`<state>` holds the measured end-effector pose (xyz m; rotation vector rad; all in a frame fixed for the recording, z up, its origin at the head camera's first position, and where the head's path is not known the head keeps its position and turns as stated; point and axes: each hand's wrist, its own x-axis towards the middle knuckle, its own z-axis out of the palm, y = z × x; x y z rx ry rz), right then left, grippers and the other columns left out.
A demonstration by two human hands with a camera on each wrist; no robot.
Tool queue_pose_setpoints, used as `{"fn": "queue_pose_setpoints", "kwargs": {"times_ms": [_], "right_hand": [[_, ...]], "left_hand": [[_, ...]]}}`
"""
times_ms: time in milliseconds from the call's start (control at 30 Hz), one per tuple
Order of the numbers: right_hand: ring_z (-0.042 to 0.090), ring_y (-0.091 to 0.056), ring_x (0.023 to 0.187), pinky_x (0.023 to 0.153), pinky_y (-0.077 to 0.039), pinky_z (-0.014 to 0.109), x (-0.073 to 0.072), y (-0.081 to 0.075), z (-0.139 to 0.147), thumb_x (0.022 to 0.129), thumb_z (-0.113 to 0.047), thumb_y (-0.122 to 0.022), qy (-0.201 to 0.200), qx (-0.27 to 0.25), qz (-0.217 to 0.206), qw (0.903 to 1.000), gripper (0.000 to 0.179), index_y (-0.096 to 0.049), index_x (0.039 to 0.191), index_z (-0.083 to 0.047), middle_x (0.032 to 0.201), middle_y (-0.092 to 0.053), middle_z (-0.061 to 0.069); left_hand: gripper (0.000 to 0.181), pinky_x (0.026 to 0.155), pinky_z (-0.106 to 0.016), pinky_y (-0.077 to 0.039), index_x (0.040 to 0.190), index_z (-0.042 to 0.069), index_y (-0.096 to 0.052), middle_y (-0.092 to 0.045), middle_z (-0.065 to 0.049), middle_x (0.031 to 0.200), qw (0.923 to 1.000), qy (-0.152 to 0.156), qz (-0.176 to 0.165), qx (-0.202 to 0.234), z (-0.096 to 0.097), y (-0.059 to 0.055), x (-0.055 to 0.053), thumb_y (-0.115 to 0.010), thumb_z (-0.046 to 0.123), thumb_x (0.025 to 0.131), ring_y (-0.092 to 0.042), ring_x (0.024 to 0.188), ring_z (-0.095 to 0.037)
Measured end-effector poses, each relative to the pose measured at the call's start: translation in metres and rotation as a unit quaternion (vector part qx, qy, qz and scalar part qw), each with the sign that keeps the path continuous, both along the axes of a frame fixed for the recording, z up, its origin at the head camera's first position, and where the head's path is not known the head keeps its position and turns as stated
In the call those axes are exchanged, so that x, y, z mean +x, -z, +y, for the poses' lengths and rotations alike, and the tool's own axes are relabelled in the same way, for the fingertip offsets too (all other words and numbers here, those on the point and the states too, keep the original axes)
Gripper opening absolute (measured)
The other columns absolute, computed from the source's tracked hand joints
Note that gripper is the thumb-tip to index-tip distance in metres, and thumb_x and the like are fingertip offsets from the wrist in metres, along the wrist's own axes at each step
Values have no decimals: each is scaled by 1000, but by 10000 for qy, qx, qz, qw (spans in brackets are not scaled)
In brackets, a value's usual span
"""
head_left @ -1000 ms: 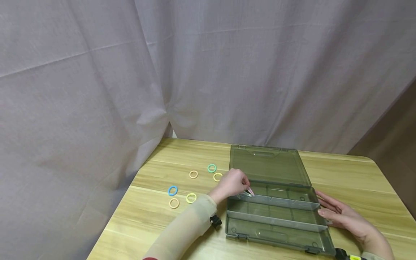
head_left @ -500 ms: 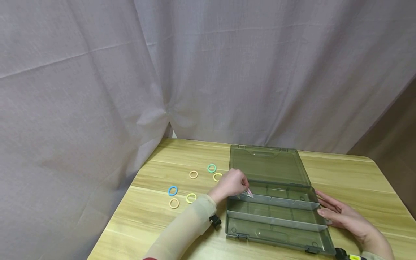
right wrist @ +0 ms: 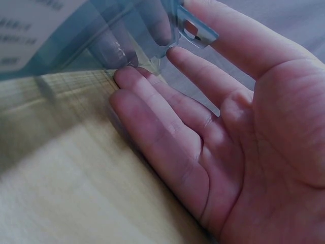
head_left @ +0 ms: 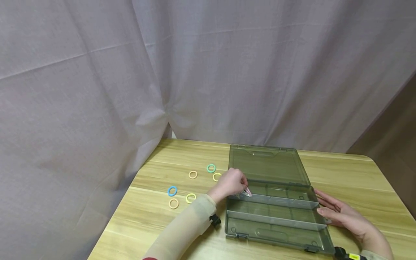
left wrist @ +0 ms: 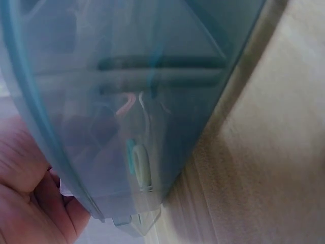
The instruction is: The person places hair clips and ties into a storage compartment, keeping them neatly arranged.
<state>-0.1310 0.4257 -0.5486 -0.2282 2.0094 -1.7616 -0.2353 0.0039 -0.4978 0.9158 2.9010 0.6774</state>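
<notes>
A translucent olive-grey storage box (head_left: 274, 231) lies on the table, its lid (head_left: 268, 166) folded back and its tray split by two long dividers (head_left: 276, 220). My left hand (head_left: 229, 182) reaches over the tray's left end and pinches a thin pink-and-whitish piece (head_left: 248, 191) at the rear divider; its exact kind I cannot tell. In the left wrist view, the curled fingers of that hand (left wrist: 30, 188) are at the box rim, and a pale ring (left wrist: 142, 166) shows through the wall. My right hand (head_left: 346, 216) rests against the box's right side with fingers extended, thumb at the rim.
Left of the box lie several loose rings: blue (head_left: 172, 191), green (head_left: 211, 168), and yellow and orange ones, including an orange ring (head_left: 173, 203) nearest the front. A grey curtain (head_left: 227, 72) hangs behind the wooden table (head_left: 146, 220).
The pinched piece tilts slightly in my left fingers, its tip staying at the rear divider. The right hand and box hold nearly the same place.
</notes>
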Motion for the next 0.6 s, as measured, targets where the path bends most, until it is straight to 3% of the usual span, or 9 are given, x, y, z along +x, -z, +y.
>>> {"fn": "queue_pose_setpoints", "kwargs": {"times_ms": [167, 433, 600], "right_hand": [[-12, -54, 123, 91, -57, 30, 0, 0, 0, 112, -9, -51, 4, 9, -6, 10000, 71, -15, 173, -21, 138, -48, -43], [-12, -54, 122, 91, -57, 31, -1, -1, 1, 113, -13, -51, 8, 179, -119, 9998, 72, -13, 174, -21, 135, -46, -45], [-15, -52, 122, 91, -56, 31, 0, -1, 1, 113, -12, -51, 0, 179, -124, 9998, 73, -13, 173, -22, 135, -46, -45]], "left_hand": [[19, 56, -17, -43, 72, 25, -78, -63, 21, 66, 9998, -13, 108, -157, 1, 1, -1, -83, 12, 84, -55, 62, -1], [17, 57, -18, -44, 73, 26, -80, -67, 21, 69, 9997, -12, -4, -233, 2, 1, -1, -87, 16, 84, -56, 64, -1], [12, 60, -16, -44, 78, 27, -83, -69, 22, 72, 9996, 177, 24, -228, 6, 4, -2, -88, 23, 87, -56, 65, 2]]}}
